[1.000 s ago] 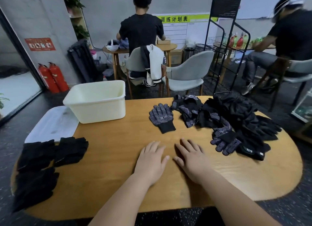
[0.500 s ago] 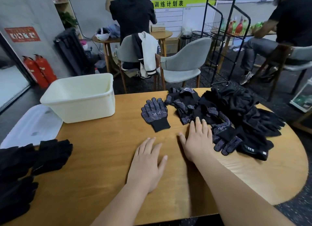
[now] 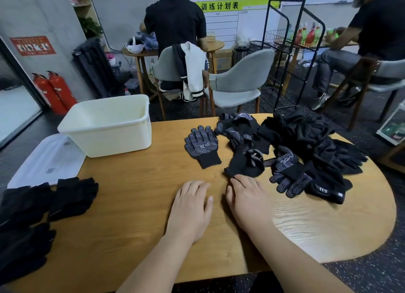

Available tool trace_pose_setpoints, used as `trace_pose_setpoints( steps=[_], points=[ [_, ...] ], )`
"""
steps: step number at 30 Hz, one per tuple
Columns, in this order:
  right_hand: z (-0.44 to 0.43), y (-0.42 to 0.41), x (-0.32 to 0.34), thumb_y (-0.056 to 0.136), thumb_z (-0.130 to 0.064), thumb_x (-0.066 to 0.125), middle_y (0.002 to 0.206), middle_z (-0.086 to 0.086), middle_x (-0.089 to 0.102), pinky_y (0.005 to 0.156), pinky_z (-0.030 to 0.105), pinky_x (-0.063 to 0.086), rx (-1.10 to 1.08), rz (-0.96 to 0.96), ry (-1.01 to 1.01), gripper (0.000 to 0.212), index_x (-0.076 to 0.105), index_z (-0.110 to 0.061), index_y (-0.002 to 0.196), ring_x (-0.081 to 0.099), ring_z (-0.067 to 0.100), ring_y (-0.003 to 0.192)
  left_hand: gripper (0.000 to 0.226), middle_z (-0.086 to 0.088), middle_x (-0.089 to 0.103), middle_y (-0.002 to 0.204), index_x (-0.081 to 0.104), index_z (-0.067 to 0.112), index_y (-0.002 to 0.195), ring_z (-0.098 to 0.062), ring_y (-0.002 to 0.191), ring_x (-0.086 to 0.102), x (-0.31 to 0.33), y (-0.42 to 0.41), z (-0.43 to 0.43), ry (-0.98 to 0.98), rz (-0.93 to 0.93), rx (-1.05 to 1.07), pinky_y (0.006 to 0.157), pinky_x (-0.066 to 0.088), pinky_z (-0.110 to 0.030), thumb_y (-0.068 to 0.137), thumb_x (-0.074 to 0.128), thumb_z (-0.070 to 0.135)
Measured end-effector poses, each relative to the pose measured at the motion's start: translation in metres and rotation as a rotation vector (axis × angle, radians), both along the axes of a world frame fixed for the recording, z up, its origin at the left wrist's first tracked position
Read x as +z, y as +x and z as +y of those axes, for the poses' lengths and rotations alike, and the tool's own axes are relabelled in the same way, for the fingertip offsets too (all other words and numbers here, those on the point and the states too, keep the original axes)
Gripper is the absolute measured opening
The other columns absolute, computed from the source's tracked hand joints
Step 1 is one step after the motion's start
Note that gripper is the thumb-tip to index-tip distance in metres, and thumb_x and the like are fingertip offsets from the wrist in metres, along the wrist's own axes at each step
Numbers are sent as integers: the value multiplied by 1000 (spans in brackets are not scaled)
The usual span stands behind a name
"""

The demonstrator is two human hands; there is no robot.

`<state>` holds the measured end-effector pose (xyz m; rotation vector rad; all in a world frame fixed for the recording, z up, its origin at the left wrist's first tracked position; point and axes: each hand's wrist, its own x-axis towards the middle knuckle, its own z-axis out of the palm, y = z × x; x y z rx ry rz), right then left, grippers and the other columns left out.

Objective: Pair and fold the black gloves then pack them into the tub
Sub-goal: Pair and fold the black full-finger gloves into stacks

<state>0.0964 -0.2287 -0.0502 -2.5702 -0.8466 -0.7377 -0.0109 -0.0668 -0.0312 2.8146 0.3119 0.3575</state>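
**Status.** My left hand [image 3: 190,207] lies flat on the table [image 3: 142,194]. Its fingers [image 3: 197,188] are relaxed, slightly apart and hold nothing. My right hand [image 3: 248,201] lies beside it, and its fingers [image 3: 244,183] meet the near edge of a crumpled glove [image 3: 243,164]. The cloth hides the tips, so I cannot tell whether they pinch it or only press on it.

**Locations.**
- A flat glove [image 3: 201,146], dotted side up, lies beyond the left fingers, apart from them.
- The pile [image 3: 306,143] lies beyond and to the right of the right fingers. The crumpled glove touches it.
- The tub [image 3: 122,137] stands open well beyond and left of the left fingers. No glove shows inside it.
- A stack [image 3: 72,194] of black gloves lies far left of the left fingers.

**Hazards, as I judge them:**
1. **Snagging.** The crumpled glove overlaps its neighbours. A pull toward me may drag them along or scatter the pile.
2. **Mismatch.** The pile mixes dotted and plain gloves. Pairing by colour alone may join unlike gloves or two of the same hand, and the crumpled one hides its shape.
3. **Weak hold.** If the fingers only press, the cloth may slip and bunch.
4. **Unfolding.** The knit looks limp, so a loose fold may open on the way to the tub.
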Motion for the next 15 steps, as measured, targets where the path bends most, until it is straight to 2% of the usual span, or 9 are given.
trace_pose_setpoints(
  steps=[4,7,9,12,15],
  points=[
    [-4,-28,2,96,-28,58,116,1,71,97,39,49,102,22,-1,27,76,-14,110,64,25,109,53,16,49,147,40,35,158,-9,140,36,1,-4,1,-40,-25,-24,119,32,-32,107,28,41],
    [-8,-41,7,93,-31,53,120,-6,71,98,34,46,196,77,-48,34,71,-19,120,62,19,115,52,18,47,144,39,43,157,-8,137,37,-1,-7,3,-44,-35,-54,116,35,-33,105,31,43],
    [-9,-42,11,93,-30,50,120,-7,69,97,33,48,235,122,-17,35,66,-21,124,60,17,115,51,17,46,146,44,45,155,-9,139,36,-1,-8,3,-24,-29,-73,117,34,-34,105,33,48],
    [-10,-36,12,93,-25,49,122,-4,64,97,40,50,199,159,54,34,64,-17,122,56,22,116,52,16,47,147,58,40,147,-12,140,36,-1,-8,-1,22,-13,-73,118,34,-36,105,30,52],
    [-9,-33,13,94,-27,49,126,0,60,94,44,50,121,155,50,35,65,-14,123,54,26,116,48,18,58,131,72,35,131,-11,129,45,0,-12,-2,39,-75,-24,110,41,-37,105,36,54]
  ],
)
